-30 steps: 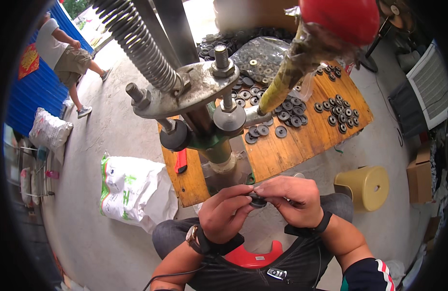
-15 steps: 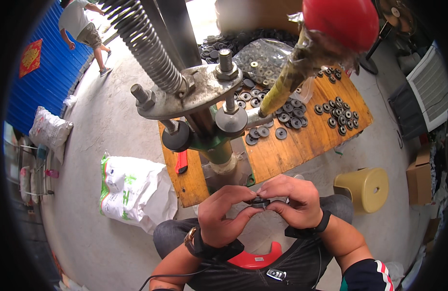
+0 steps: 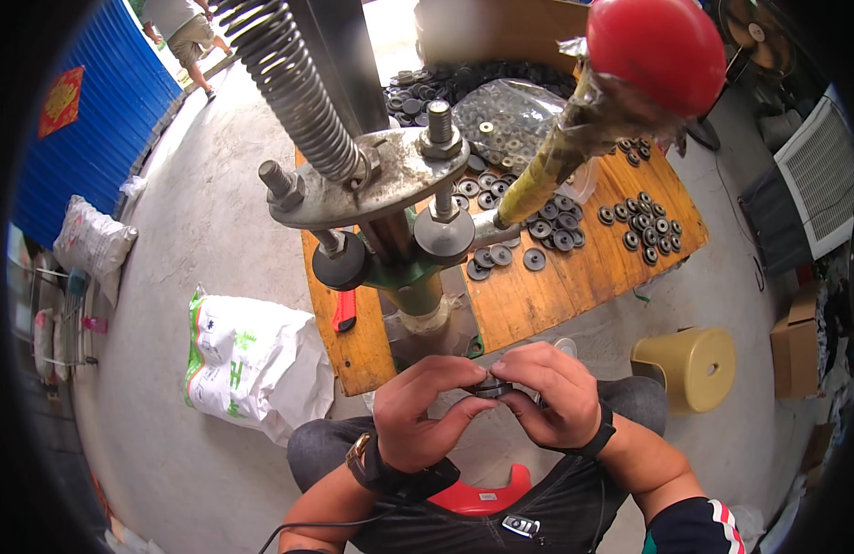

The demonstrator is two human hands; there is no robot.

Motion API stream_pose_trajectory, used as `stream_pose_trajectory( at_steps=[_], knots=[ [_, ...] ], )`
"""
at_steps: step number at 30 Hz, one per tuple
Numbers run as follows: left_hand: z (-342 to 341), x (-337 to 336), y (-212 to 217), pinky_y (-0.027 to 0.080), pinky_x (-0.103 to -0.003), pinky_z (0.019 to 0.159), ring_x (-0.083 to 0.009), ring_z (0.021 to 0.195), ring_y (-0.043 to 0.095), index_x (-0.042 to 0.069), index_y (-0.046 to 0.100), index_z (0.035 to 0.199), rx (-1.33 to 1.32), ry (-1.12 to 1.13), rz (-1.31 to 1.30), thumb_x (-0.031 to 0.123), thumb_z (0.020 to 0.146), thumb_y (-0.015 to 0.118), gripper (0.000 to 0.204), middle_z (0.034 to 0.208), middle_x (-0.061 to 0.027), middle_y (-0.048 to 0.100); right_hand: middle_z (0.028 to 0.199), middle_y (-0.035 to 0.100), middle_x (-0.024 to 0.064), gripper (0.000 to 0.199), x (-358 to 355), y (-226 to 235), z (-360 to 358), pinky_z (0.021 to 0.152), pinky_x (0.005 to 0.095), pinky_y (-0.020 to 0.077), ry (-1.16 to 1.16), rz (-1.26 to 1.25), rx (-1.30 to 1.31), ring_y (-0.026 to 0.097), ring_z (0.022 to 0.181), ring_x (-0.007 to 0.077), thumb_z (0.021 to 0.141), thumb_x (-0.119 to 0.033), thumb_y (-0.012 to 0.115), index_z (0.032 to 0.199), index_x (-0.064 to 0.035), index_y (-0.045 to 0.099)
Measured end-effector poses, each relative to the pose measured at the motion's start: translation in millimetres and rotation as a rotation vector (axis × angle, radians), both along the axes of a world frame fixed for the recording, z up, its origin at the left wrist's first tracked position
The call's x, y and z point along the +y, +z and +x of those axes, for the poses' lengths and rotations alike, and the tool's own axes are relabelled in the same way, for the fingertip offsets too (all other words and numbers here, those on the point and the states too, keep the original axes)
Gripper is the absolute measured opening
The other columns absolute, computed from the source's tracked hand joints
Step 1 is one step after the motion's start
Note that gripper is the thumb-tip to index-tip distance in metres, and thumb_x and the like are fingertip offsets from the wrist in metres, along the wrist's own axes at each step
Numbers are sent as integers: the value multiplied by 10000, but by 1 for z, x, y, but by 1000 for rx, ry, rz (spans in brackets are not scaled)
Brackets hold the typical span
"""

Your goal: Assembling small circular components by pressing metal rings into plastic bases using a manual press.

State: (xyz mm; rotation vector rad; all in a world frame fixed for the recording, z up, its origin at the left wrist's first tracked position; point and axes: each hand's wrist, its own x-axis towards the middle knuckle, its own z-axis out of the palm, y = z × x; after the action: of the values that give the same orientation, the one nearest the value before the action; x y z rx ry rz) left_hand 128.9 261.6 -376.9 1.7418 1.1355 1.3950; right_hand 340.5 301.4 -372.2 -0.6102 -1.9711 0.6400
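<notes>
Between both hands (image 3: 487, 402), dark round ring (image 3: 489, 388)

- The press column (image 3: 413, 286) and its round plate (image 3: 381, 180) are standing directly above both hands, blocking the frame's centre.
- The red-knobbed lever (image 3: 575, 138) is crossing the upper right.
- Black rings (image 3: 644, 226) are crowding the wooden surface (image 3: 575, 286) at right; bare wood is lying just right of the column.

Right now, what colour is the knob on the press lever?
Red, a glossy ball knob, clearest at the top of the head view.
</notes>
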Motion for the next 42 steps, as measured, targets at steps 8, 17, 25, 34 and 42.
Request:
stream_pose_trajectory(
  at_steps=[8,17,25,34,42],
  knots=[
    [-1,3,6,614,-335,782,-261,906,780,-2,750,1049,39,-42,61,55,759,955,360,1014,-168,777,1088,716,182,407,0,0,4,827,405,603,49,-75,-17,730,967,341,805,70,793,1190,19,670],
    [-3,3,11,637,-343,740,-269,886,786,21,776,1084,66,-83,79,62,767,945,362,1037,-146,782,1091,676,184,375,-6,-6,3,826,401,574,50,-16,-4,694,952,325,870,35,767,1210,-2,613],
    [-1,1,12,643,-346,724,-272,877,789,16,774,1070,28,-125,115,65,759,952,362,1027,-148,785,1062,646,168,339,-9,-8,1,786,395,561,61,4,18,671,902,304,893,38,734,1190,-15,579],
    [2,-3,9,652,-338,731,-265,865,801,13,759,1010,32,-107,121,61,753,963,332,970,-163,784,1017,623,169,333,-12,-5,-5,746,383,540,38,12,58,638,843,296,846,119,614,1150,-5,560],
    [4,-8,7,650,-346,729,-280,870,792,-5,752,998,22,-60,119,-3,737,940,322,1006,-156,785,963,623,166,341,-12,-5,-13,714,369,525,8,4,107,626,800,290,794,138,559,1104,-4,576]
  ],
)
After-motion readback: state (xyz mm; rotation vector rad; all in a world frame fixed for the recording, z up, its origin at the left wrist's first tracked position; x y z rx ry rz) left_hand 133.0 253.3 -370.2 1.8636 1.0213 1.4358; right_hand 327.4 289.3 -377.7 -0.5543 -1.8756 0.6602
